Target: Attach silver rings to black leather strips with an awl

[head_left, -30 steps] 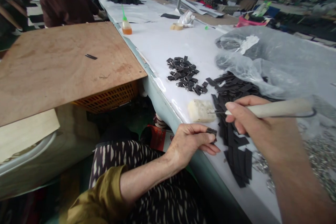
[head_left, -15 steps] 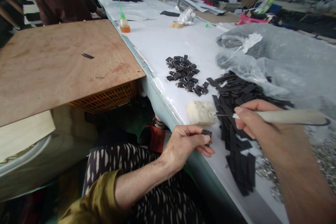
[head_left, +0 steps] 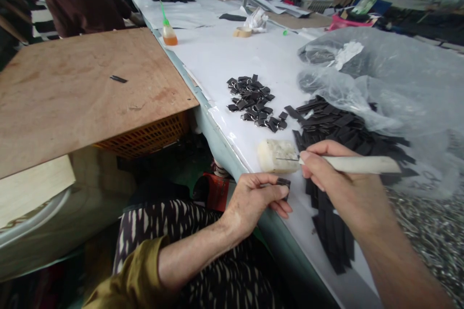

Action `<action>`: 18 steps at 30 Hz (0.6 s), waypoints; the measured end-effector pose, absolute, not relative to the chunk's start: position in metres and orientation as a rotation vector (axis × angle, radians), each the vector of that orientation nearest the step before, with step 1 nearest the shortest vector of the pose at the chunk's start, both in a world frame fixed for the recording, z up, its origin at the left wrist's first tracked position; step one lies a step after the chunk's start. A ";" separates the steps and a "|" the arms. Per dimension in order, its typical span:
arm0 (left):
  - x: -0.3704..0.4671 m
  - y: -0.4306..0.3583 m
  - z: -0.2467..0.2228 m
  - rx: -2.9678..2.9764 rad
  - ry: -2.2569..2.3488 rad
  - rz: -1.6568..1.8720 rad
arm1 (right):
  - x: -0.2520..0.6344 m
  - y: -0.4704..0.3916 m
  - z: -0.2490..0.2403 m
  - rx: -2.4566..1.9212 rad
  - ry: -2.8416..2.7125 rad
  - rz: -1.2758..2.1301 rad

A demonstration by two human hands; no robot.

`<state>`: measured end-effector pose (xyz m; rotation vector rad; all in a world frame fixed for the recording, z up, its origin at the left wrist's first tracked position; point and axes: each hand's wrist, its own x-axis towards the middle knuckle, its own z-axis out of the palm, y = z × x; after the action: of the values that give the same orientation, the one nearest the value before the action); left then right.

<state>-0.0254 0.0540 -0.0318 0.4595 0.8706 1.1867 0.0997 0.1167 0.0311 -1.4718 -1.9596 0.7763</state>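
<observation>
My left hand (head_left: 253,200) pinches a small folded black strip (head_left: 283,183) at the table's near edge. In my right hand (head_left: 326,174) is a pale-handled tool (head_left: 362,164), its thin metal shaft lying over a whitish block (head_left: 271,155). Flat black strips (head_left: 331,246) lie in a heap beside and partly behind my right hand. Beyond the block sits a pile of folded black tabs with metal rings (head_left: 252,99).
Many small metal rings (head_left: 431,231) lie at the right, below a clear plastic bag (head_left: 398,77). A bottle of orange liquid (head_left: 169,36) stands farther back. A wooden board (head_left: 83,96) adjoins the table on the left. Other people sit in the background.
My right hand has moved left with the tool, bringing its shaft over the whitish block. My left hand still holds the folded strip in nearly the same place.
</observation>
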 end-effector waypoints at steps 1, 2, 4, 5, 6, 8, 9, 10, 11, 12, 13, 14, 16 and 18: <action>-0.026 0.054 -0.032 0.455 0.873 1.189 | 0.099 0.117 0.030 -1.479 -1.953 0.769; -0.026 0.054 -0.032 0.451 0.874 1.191 | 0.099 0.116 0.030 -1.484 -1.946 0.762; -0.027 0.054 -0.033 0.444 0.878 1.191 | 0.098 0.117 0.029 -1.488 -1.943 0.760; -0.028 0.054 -0.033 0.441 0.879 1.190 | 0.098 0.117 0.028 -1.487 -1.948 0.768; -0.028 0.054 -0.033 0.438 0.880 1.190 | 0.098 0.118 0.027 -1.487 -1.951 0.774; -0.029 0.055 -0.034 0.440 0.878 1.194 | 0.097 0.119 0.024 -1.496 -1.947 0.784; -0.029 0.055 -0.034 0.444 0.875 1.197 | 0.097 0.120 0.023 -1.501 -1.943 0.790; -0.030 0.055 -0.035 0.451 0.871 1.202 | 0.097 0.121 0.021 -1.506 -1.938 0.794; -0.030 0.055 -0.035 0.460 0.868 1.205 | 0.096 0.121 0.020 -1.513 -1.934 0.798; -0.030 0.055 -0.036 0.468 0.865 1.207 | 0.096 0.122 0.018 -1.520 -1.934 0.805; -0.031 0.055 -0.037 0.476 0.865 1.209 | 0.095 0.122 0.017 -1.525 -1.933 0.811; -0.031 0.055 -0.038 0.483 0.868 1.211 | 0.095 0.122 0.017 -1.530 -1.930 0.817; -0.033 0.055 -0.038 0.495 0.871 1.209 | 0.095 0.121 0.018 -1.542 -1.923 0.817; -0.034 0.055 -0.038 0.498 0.871 1.206 | 0.095 0.120 0.022 -1.546 -1.926 0.820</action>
<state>-0.0340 0.0545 -0.0378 0.4982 0.8713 1.2058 0.0954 0.1201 0.0215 -1.5455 -1.9259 0.8199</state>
